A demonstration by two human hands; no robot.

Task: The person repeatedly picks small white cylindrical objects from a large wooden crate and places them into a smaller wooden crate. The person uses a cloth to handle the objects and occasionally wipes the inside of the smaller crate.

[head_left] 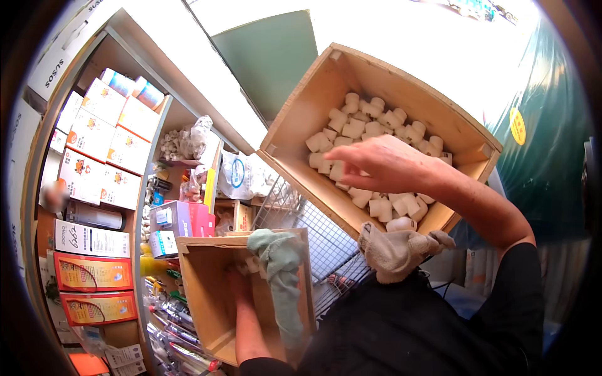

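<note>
Over the large wooden box [301, 192] is my right hand [383, 162], back upward, fingers apart and partly bent. Nothing shows in its grasp. Beneath it lies a pile of white plastic pipe fittings [374, 129], mostly elbows. My left hand [239, 278] reaches down into a smaller wooden box [207, 263], close to a few white fittings [254, 266]. Shadow and blur hide its fingers. A green cloth [282, 277] hangs over the small box's edge. A beige cloth [392, 254] drapes over the near edge of the large box.
Shelves at left hold white cartons [91, 134], red-orange boxes [94, 272] and a bag of small white fittings [181, 141]. A wire rack [324, 239] lies between the two boxes. Packaged items [174, 324] stand left of the small box. Green plastic sheeting [541, 155] hangs at right.
</note>
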